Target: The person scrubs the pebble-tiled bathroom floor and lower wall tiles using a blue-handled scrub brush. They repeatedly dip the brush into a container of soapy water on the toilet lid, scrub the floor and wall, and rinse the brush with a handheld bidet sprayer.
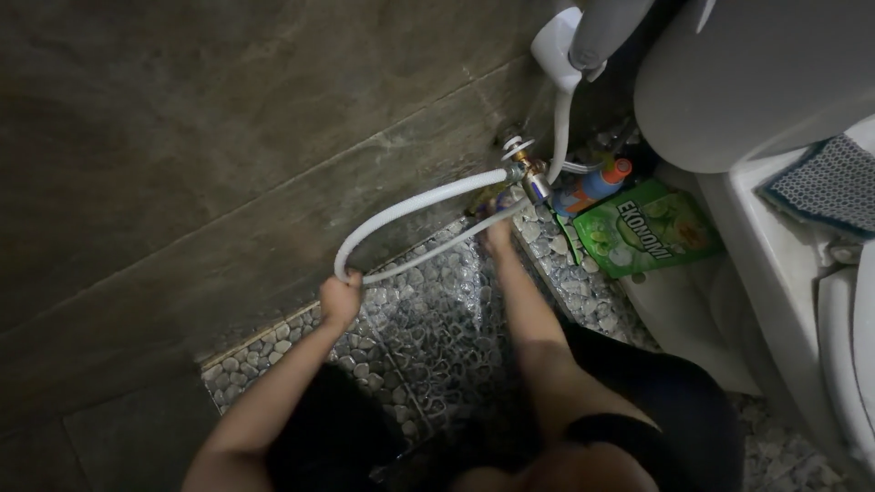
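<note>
Now, starting at the left, a dark tiled wall (210,155) fills most of the view, meeting a pebble floor (428,328) that glistens wet. Down low, the left hand (340,298) is clenched tight around the bend of a white hose (401,211), fist shut on the loop at its leftmost point, just above the pebbles and close against the base of the wall. From that fist the hose splits into two runs, the thicker upper one arcing up and right to a metal tap valve (527,175) on the wall, the thinner lower one running nearly parallel below it toward the same fitting.

Moving right, the right hand (497,232) reaches up under the valve, right where the lower run of hose comes in; it is in shadow and I cannot tell whether its fingers are gripping or merely resting there. Above the valve, a white sprayer holder (558,47) sits on the wall, with another length of white hose dropping from it down to the fitting.

Further right, a blue bottle with an orange cap (597,184) lies just beside the valve, touching a green pouch (643,228) on the floor. At the far right stands a white toilet (775,264), a blue-grey cloth (825,187) draped on its top.
</note>
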